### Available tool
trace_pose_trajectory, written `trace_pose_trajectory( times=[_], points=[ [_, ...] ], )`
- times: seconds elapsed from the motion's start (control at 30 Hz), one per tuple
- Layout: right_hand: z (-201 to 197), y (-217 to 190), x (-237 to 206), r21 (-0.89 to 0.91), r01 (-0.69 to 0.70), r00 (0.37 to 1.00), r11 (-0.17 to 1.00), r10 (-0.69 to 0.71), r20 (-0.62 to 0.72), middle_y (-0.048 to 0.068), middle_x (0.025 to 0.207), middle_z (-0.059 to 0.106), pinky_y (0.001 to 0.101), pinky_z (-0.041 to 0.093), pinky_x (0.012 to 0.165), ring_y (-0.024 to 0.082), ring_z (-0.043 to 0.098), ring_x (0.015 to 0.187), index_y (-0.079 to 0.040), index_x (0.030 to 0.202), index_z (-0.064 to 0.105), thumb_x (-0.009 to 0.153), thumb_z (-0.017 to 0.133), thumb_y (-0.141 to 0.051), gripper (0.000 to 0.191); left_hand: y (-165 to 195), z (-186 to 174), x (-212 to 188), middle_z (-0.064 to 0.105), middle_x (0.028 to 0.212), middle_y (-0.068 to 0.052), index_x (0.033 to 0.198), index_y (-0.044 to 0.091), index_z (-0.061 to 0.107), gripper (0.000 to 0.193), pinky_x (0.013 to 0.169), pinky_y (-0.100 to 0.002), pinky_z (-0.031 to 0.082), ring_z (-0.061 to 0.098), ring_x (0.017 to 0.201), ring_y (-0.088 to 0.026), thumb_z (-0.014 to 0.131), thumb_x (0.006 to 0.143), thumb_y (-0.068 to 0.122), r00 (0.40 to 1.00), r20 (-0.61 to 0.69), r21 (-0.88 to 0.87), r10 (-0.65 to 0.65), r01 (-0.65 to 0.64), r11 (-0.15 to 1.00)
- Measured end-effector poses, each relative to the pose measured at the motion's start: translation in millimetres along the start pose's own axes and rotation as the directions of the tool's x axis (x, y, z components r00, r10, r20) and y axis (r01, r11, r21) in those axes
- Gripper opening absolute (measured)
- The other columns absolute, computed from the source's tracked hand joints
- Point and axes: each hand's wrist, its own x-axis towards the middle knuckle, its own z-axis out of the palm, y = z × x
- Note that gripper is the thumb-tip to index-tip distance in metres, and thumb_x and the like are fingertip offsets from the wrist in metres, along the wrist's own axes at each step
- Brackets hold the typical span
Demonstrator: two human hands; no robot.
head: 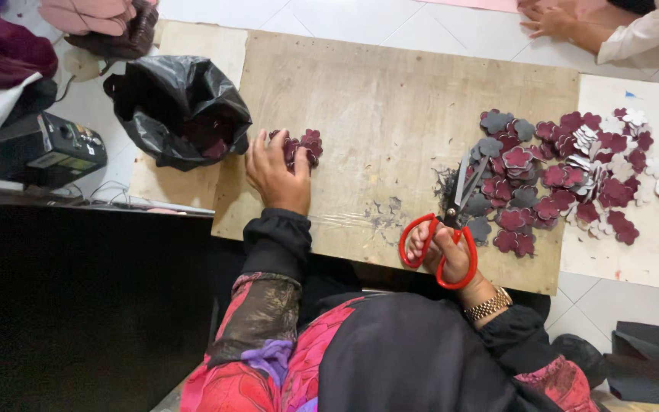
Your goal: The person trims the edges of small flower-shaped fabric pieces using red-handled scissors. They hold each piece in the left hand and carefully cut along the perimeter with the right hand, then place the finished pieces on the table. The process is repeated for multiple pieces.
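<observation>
Scissors [451, 221], red-handled, gripped in right hand [445, 255] on wooden surface [390, 114] beside the maroon-and-grey flower cutouts pile [558, 179], left hand [276, 172] fingers loose, resting on a small cutout cluster [305, 145]; looks mid-sorting between cuts, probably needs a fresh piece fed to the blades.

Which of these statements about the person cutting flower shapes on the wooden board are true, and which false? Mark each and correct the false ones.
1. The right hand holds red-handled scissors. True.
2. The left hand rests on a small pile of maroon flower pieces. True.
3. The large pile of flower cut-outs lies beside the left hand. False: it lies by the right hand.
4. The black plastic bag sits on the right of the wooden board. False: it sits at its left.
</observation>
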Motion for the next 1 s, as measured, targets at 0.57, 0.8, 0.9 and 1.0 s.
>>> trace_pose_trajectory(
  times=[0.57,0.8,0.9,1.0],
  points=[
    [-8.7,3.2,-2.8,0.07,0.0,0.999,0.998,0.003,-0.048,0.003,0.086,0.049,0.0361,0.048,0.078,0.016,0.051,0.078,-0.008,0.097,0.051,0.105,0.059,-0.05,0.043,12.4,17.7,-59.1,0.005,0.165,-0.03,0.16,0.004,0.016,0.136,0.121,-0.064,0.001,-0.005,0.153,-0.048,0.066,0.064,0.086,0.637,0.628,-0.214,0.448,-0.412,0.886],
    [-7.8,0.3,-3.0,0.15,-0.013,1.0,0.989,0.016,-0.018,0.002,0.082,0.048,0.0331,0.046,0.074,0.015,0.049,0.075,-0.009,0.093,0.049,0.104,0.054,-0.058,0.05,29.4,42.1,-75.7,0.011,0.167,-0.028,0.161,0.005,0.019,0.124,0.122,-0.062,0.003,0.002,0.154,-0.047,0.065,0.074,0.08,0.517,0.715,-0.199,0.47,-0.494,0.846],
    [-6.6,-2.2,-10.9,0.196,0.013,0.999,0.981,-0.006,-0.037,0.002,0.081,0.048,0.0324,0.045,0.072,0.015,0.048,0.073,-0.009,0.093,0.049,0.104,0.054,-0.06,0.053,48.2,53.5,-91.2,0.014,0.169,-0.025,0.164,0.006,0.02,0.11,0.124,-0.061,0.004,0.005,0.157,-0.044,0.06,0.086,0.073,0.529,0.69,-0.176,0.494,-0.54,0.823],
    [-13.0,-8.3,-28.1,0.058,0.085,0.996,0.995,-0.082,-0.046,0.001,0.08,0.046,0.0303,0.043,0.068,0.014,0.047,0.07,-0.01,0.094,0.048,0.104,0.056,-0.06,0.051,71.2,67.2,-95.2,0.015,0.167,-0.024,0.162,0.005,0.02,0.106,0.122,-0.061,0.003,0.005,0.156,-0.042,0.057,0.088,0.072,0.509,0.707,-0.192,0.491,-0.53,0.826]
  ],
)
